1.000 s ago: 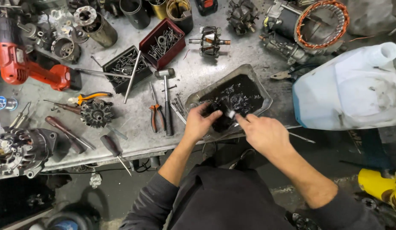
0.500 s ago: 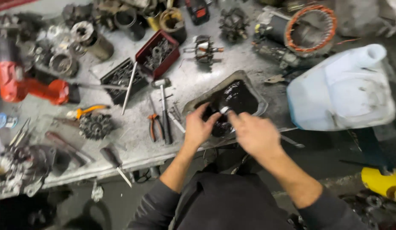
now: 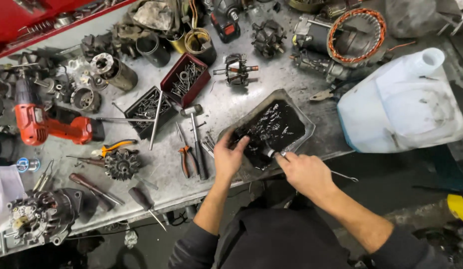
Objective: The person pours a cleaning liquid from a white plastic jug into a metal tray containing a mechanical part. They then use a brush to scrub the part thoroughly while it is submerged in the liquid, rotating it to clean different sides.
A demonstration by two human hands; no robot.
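Metal tray (image 3: 296, 107) of black oily liquid at worktop (image 3: 231, 104) front edge, hammer (image 3: 195, 139) and pliers (image 3: 183, 152) just left, white jug (image 3: 405, 107) right; left hand (image 3: 229, 157) fingers curled into tray on dark part, right hand (image 3: 303, 172) closed pinching small metal piece (image 3: 269, 151).

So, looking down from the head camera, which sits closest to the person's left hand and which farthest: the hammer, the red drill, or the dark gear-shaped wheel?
From the left hand, which rests at the oily tray's near-left edge:
1. Hammer, just to its left, handle pointing toward the bench edge.
2. Dark gear-shaped wheel, farther left, near the front edge.
3. Red drill, farthest, at the far left of the bench.
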